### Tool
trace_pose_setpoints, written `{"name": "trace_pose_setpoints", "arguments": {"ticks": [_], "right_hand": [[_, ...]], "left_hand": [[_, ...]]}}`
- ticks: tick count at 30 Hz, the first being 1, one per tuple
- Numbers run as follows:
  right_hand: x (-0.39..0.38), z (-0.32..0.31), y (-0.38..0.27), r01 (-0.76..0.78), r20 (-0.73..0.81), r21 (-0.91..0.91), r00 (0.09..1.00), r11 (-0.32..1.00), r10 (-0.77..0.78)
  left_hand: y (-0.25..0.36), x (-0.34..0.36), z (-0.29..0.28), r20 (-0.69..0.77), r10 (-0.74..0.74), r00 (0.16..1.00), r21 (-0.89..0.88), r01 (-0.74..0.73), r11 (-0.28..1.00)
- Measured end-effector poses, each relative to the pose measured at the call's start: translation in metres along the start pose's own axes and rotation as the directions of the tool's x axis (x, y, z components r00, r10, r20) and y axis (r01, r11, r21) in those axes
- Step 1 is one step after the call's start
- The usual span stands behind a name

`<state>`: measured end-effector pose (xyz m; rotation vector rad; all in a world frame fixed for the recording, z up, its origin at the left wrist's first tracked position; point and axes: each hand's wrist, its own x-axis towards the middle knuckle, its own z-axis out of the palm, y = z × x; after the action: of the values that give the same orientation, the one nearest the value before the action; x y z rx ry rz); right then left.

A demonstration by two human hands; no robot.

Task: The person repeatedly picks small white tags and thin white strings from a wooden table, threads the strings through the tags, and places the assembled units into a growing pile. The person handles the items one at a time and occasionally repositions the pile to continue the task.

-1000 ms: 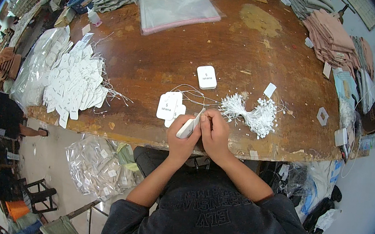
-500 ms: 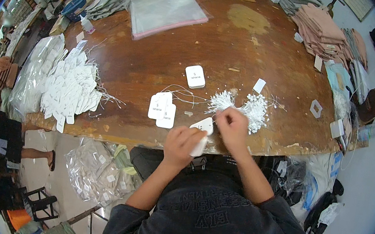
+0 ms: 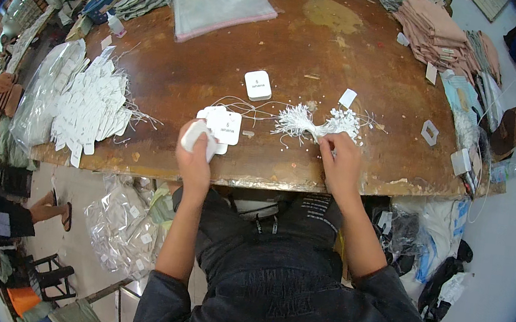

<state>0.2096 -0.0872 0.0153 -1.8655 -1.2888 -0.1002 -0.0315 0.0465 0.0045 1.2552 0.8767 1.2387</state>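
Observation:
My left hand point(image 3: 193, 161) is closed around a small stack of white hang tags point(image 3: 194, 134) with rounded corners, held just above the table's near edge. Partly behind it lie several loose white hang tags point(image 3: 228, 127), their thin strings running off to the right. My right hand point(image 3: 341, 163) pinches at the near side of a bundle of white tag strings point(image 3: 315, 128); its fingertips touch the strings, and what exactly lies between them is very small. Farther back sits a neat stack of hang tags point(image 3: 257, 85).
A heap of strung white tags point(image 3: 94, 102) covers the table's left side, beside clear plastic bags point(image 3: 40, 99). Clear bags with a pink edge point(image 3: 221, 15) and folded pink garments point(image 3: 438, 32) lie at the back. The wooden table point(image 3: 218, 66) ends just before me.
My left hand has moved left with its stack, from near the right hand toward the loose tags. A tag that showed between my hands is gone from there. My right hand has shifted slightly to the right.

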Motion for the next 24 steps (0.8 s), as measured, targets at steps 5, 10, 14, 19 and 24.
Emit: {"name": "trace_pose_setpoints", "arguments": {"ticks": [5,10,14,19,24], "right_hand": [[0.008,-0.006,0.006,0.077,-0.067,0.110,0.995,0.991,-0.070],[0.001,-0.009,0.005,-0.059,0.054,0.159,0.997,0.985,0.051],[-0.007,-0.018,-0.002,-0.076,-0.149,0.392,0.978,0.917,0.145],[-0.006,-0.013,-0.011,0.035,-0.126,0.420,0.992,0.907,0.019],[-0.003,0.004,-0.016,0.031,-0.269,0.414,0.959,0.910,0.089]], "left_hand": [[-0.007,-0.025,0.024,0.185,-0.028,0.982,0.150,0.000,0.989],[-0.012,-0.029,0.037,0.331,0.031,0.943,0.105,-0.070,0.992],[-0.017,-0.022,0.044,0.351,-0.111,0.930,0.023,0.110,0.994],[-0.019,-0.024,0.041,0.407,-0.077,0.910,-0.018,0.093,0.996],[-0.018,-0.026,0.037,0.382,-0.064,0.922,-0.037,0.084,0.996]]}}
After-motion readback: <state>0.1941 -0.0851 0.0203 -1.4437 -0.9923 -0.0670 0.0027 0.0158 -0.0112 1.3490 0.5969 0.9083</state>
